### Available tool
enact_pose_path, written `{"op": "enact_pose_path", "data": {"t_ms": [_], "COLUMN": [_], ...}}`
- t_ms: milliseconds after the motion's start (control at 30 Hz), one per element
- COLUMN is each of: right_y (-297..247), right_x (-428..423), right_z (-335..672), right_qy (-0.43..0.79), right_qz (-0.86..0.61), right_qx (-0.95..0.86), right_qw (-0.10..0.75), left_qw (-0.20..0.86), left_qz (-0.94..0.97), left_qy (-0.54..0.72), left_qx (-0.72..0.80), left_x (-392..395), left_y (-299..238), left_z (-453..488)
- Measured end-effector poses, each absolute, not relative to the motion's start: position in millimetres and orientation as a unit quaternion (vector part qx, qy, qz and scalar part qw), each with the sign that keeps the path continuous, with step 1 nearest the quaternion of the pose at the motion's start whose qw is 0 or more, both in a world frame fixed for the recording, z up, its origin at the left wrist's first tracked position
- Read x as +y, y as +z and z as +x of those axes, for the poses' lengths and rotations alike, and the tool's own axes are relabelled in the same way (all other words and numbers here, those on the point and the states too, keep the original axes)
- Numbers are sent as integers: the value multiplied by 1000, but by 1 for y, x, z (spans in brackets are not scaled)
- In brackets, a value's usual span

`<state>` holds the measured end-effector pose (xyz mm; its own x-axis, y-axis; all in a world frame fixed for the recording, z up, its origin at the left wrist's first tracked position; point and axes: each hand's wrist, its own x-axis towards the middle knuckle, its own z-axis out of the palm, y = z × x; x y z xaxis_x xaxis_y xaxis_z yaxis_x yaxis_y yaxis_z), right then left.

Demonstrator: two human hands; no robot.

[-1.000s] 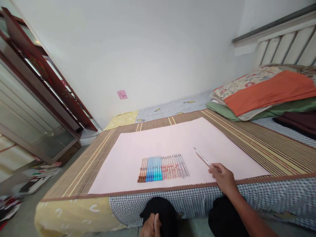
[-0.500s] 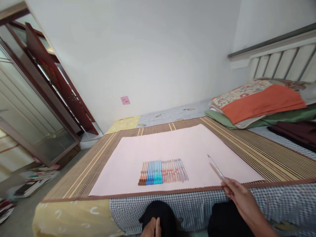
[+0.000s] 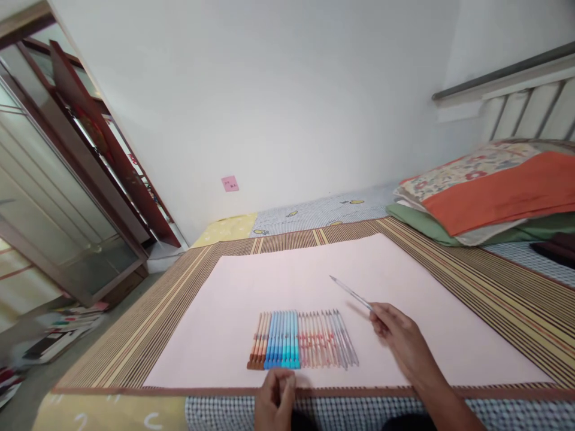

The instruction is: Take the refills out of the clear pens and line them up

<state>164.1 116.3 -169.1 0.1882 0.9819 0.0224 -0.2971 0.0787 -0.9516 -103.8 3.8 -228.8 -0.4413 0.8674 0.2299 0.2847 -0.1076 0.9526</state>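
My right hand pinches a thin clear pen that points up and to the left over a pink sheet. The hand hovers just right of a tidy row of pens lying side by side on the sheet: brown ones at the left, blue in the middle, pink and clear at the right. My left hand sits at the bed's near edge just below the row, fingers curled; I cannot make out anything in it.
The pink sheet lies on a striped bamboo mat covering a bed. Folded orange, floral and green bedding is stacked at the right by the headboard. A glass-door cabinet and magazines on the floor are at the left.
My right hand with the clear pen has moved forward and left, close to the row's right end. My left hand has risen from my lap to the bed's edge. The view has shifted nearer.
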Motion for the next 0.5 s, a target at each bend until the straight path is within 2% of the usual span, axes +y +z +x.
{"op": "enact_pose_path", "data": {"t_ms": [133, 233, 367, 500], "right_y": [-138, -126, -124, -138], "right_x": [152, 174, 191, 195], "right_z": [133, 119, 110, 106], "right_qy": [507, 510, 524, 568], "right_qz": [-410, -407, -398, -376], "right_qx": [-434, -460, -477, -438], "right_qw": [622, 602, 583, 587], "left_qw": [397, 469, 539, 552], "left_qz": [394, 311, 279, 261], "left_qy": [608, 670, 691, 699], "left_qx": [563, 483, 393, 372], "left_x": [75, 119, 158, 172], "left_y": [-151, -112, -103, -121], "left_z": [-93, -77, -59, -55]}}
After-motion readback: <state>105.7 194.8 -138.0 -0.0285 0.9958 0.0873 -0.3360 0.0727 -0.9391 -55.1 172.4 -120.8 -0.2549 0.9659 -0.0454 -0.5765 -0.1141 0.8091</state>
